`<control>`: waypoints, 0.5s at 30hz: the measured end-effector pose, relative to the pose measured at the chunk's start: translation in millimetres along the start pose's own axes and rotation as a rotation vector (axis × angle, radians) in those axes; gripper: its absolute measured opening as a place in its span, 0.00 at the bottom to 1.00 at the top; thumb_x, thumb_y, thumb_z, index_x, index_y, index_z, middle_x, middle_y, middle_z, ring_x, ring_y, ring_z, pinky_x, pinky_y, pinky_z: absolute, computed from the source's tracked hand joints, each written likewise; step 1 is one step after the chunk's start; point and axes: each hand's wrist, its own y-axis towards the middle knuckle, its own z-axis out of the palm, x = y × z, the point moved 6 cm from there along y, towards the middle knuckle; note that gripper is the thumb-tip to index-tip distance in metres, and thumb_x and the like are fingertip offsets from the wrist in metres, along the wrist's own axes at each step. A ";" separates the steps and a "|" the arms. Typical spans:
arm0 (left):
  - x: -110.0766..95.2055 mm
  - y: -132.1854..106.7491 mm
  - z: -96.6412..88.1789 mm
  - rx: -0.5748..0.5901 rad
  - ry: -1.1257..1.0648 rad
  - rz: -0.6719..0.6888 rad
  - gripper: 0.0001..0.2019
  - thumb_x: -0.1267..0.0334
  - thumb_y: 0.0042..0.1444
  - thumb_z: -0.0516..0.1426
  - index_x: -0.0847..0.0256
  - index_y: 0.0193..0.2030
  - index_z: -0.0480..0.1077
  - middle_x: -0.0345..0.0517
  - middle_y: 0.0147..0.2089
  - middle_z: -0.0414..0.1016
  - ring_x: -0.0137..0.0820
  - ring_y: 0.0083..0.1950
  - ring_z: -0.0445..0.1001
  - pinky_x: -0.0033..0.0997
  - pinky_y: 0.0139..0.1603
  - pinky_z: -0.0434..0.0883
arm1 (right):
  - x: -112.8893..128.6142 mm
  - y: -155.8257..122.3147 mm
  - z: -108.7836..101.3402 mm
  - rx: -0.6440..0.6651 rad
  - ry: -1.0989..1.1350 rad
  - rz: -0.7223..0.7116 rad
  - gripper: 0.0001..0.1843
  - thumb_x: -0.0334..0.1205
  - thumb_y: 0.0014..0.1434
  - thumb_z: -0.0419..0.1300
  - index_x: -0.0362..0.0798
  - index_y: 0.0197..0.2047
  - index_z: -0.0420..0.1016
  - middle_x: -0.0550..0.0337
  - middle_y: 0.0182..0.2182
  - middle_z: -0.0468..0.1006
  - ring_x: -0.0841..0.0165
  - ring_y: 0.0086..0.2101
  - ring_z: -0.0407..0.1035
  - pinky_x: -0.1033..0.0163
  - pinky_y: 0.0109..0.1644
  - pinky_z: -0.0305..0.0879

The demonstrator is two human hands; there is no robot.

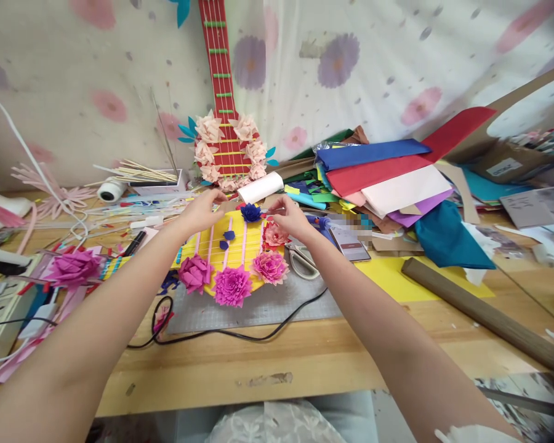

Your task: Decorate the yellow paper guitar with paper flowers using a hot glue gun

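A yellow paper guitar body (pixel 233 246) with pink strings lies on a grey cutting mat (pixel 258 304), ringed by magenta and pink paper flowers (pixel 232 285). At its far edge sits a dark blue paper flower (pixel 250 212). My left hand (pixel 204 210) is pinched closed at the left of that flower, on something too small to name. My right hand (pixel 290 215) is pinched closed just right of the blue flower, its fingertips at the petals. Small blue petals (pixel 229 235) lie on the yellow body.
A red paper guitar with peach flowers (pixel 224 144) leans against the flowered curtain. Coloured paper sheets (pixel 388 175) pile up at right, with a phone (pixel 348 242), scissors (pixel 300 261) and a brown roll (pixel 484 317). A black cable (pixel 240 334) crosses the wooden table. A magenta flower (pixel 74 267) and glue gun clutter lie left.
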 end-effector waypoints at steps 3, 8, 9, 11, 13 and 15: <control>12.3 -11.9 2.4 0.078 0.030 -0.057 0.10 0.62 0.51 0.53 0.62 0.39 0.70 0.46 0.41 0.75 0.34 0.41 0.73 0.32 0.44 0.69 | -4.7 -4.8 -5.9 -0.041 -0.100 0.088 0.08 0.33 0.48 0.55 0.49 0.33 0.60 0.63 0.32 0.70 0.70 0.35 0.68 0.60 0.45 0.64; 7.7 -29.2 16.4 0.225 0.019 -0.032 0.10 0.58 0.47 0.57 0.62 0.34 0.72 0.46 0.37 0.76 0.34 0.38 0.73 0.32 0.39 0.68 | -9.4 -16.9 -3.0 -0.020 -0.165 0.208 0.14 0.47 0.54 0.57 0.47 0.38 0.63 0.59 0.35 0.71 0.71 0.33 0.66 0.63 0.40 0.63; 5.9 -31.4 19.1 0.238 -0.006 -0.021 0.11 0.58 0.46 0.59 0.61 0.35 0.72 0.45 0.37 0.76 0.34 0.38 0.73 0.31 0.39 0.68 | -8.2 -19.6 -2.2 -0.014 -0.168 0.214 0.15 0.48 0.54 0.57 0.46 0.38 0.63 0.59 0.35 0.71 0.71 0.33 0.66 0.64 0.39 0.63; 4.7 -34.1 24.2 0.258 -0.056 -0.022 0.11 0.61 0.45 0.59 0.61 0.36 0.71 0.44 0.37 0.76 0.33 0.37 0.73 0.31 0.38 0.68 | -5.2 -24.9 -1.5 -0.005 -0.176 0.228 0.16 0.50 0.55 0.57 0.46 0.40 0.63 0.60 0.34 0.72 0.72 0.32 0.66 0.65 0.38 0.62; 5.5 -35.0 28.8 0.286 -0.117 -0.037 0.10 0.62 0.45 0.59 0.61 0.36 0.70 0.44 0.34 0.76 0.32 0.35 0.73 0.31 0.37 0.68 | -1.9 -29.5 -2.1 0.004 -0.188 0.237 0.17 0.50 0.55 0.58 0.46 0.40 0.63 0.60 0.35 0.72 0.72 0.32 0.66 0.65 0.37 0.61; 6.1 -34.9 31.3 0.306 -0.184 -0.048 0.09 0.62 0.46 0.59 0.61 0.35 0.69 0.44 0.32 0.76 0.31 0.33 0.73 0.31 0.35 0.68 | 0.9 -33.1 -3.2 0.015 -0.213 0.238 0.17 0.50 0.56 0.58 0.46 0.41 0.63 0.59 0.35 0.72 0.72 0.32 0.66 0.66 0.36 0.61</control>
